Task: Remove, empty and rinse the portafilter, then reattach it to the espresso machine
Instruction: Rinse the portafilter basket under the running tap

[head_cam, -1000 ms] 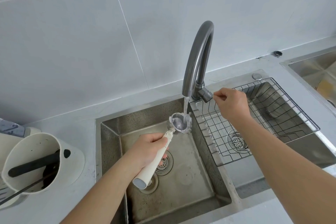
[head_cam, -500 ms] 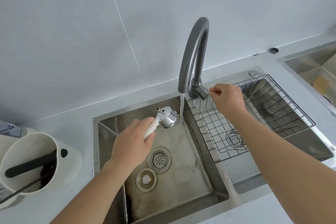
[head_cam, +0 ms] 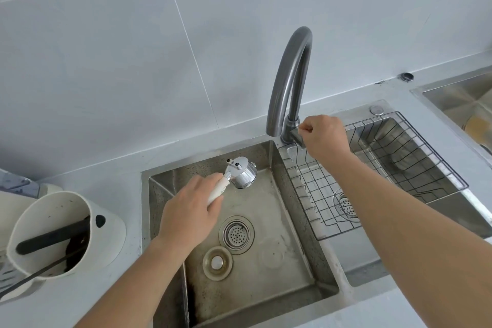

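Note:
The portafilter (head_cam: 241,174) has a shiny metal basket and a white handle. My left hand (head_cam: 189,214) grips that handle over the left sink basin (head_cam: 290,245), with the basket turned upside down and tilted, its spouts pointing up. My right hand (head_cam: 324,136) is closed on the lever of the grey arched faucet (head_cam: 290,80) at the basin's back right corner. No water runs from the spout. The espresso machine is out of view.
A round drain strainer (head_cam: 236,234) and a loose drain plug (head_cam: 217,263) lie on the basin floor. A wire rack (head_cam: 372,176) sits in the right basin. A white container (head_cam: 64,231) holding dark utensils stands on the left counter. Another sink (head_cam: 463,101) shows at far right.
My left hand flipped the portafilter from open-side-up under the stream to upside down and moved it left. The water stream has stopped. My right hand stayed on the faucet lever.

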Available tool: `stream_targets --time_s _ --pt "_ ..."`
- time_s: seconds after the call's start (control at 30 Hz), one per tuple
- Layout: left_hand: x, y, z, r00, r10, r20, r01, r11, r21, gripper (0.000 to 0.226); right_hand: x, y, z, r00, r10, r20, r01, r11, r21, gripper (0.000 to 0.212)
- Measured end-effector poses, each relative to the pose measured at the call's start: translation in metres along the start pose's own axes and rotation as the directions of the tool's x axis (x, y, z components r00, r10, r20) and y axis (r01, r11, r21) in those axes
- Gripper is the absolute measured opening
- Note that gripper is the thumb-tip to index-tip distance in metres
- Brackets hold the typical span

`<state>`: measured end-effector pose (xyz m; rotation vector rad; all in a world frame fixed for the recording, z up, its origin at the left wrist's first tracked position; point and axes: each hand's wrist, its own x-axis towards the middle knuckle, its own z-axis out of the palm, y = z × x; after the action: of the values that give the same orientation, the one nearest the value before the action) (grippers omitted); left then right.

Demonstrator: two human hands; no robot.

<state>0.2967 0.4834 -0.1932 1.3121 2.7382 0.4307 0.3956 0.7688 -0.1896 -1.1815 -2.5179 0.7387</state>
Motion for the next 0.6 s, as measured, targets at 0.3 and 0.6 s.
stream_targets --time_s 0.3,0.6 --pt "-0.013 -0.004 -0.006 1.000 -0.013 -0.016 0.013 1.000 -0.016 0.039 -0.002 0.001 0.003 1.000 -0.005 -0.025 0.005 1.000 0.012 0.022" --pt "-0.036 -0.007 -0.014 0.997 -0.061 -0.044 0.058 0.996 -0.075 0.039 -0.005 0.000 0.002 0.999 -0.009 -0.032 0.008 1.000 -0.013 0.023"
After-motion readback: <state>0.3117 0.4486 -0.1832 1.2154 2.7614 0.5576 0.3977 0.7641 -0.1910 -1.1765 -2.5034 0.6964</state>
